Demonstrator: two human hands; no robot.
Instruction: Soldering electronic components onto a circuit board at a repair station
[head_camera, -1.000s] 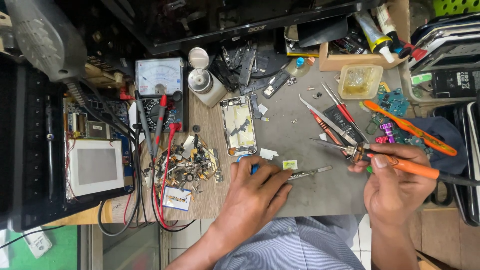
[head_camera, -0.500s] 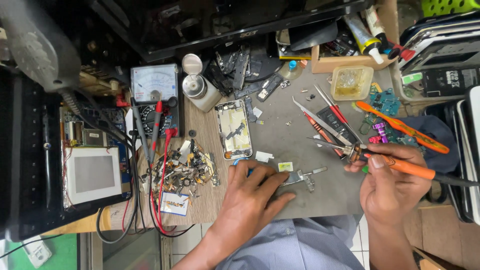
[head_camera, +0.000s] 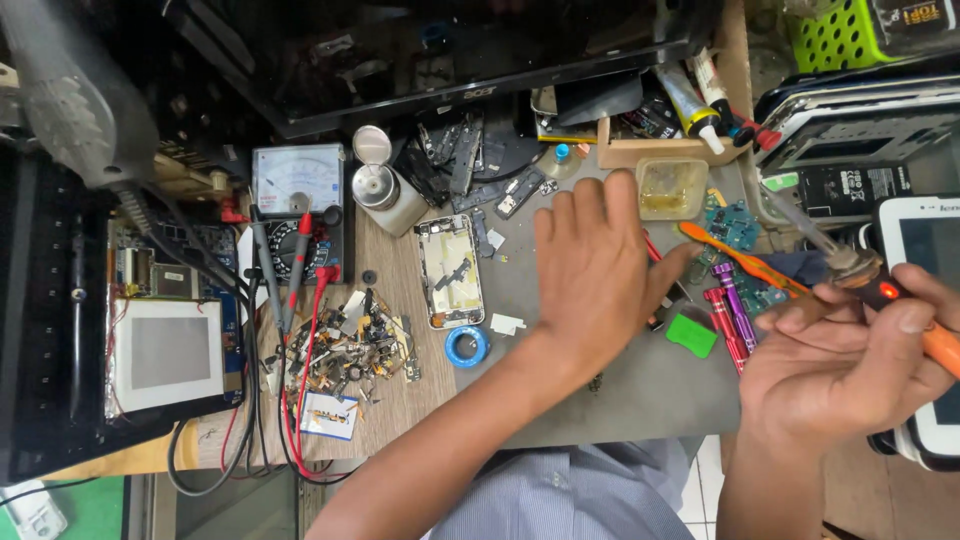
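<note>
My left hand (head_camera: 600, 270) reaches across the grey work mat (head_camera: 640, 390), palm down and fingers spread, holding nothing. It hovers over red-handled tools lying on the mat, which it mostly hides. My right hand (head_camera: 850, 370) is raised at the right and grips an orange-handled soldering iron (head_camera: 868, 282), its metal tip pointing up and left. An opened phone frame (head_camera: 450, 270) lies left of my left hand, with a blue tape ring (head_camera: 466, 347) just below it.
An analog multimeter (head_camera: 297, 190) with red and black probes, a metal dispenser bottle (head_camera: 385, 195) and a pile of small parts (head_camera: 350, 350) sit left. A plastic tub (head_camera: 672, 188), orange toothbrush (head_camera: 740, 260), magenta screwdrivers (head_camera: 730, 315), green pick (head_camera: 692, 335) and white tablet (head_camera: 930, 250) crowd the right.
My left hand left the front of the mat and moved up and right over the tools, fingers spread. My right hand lifted the soldering iron away to the right.
</note>
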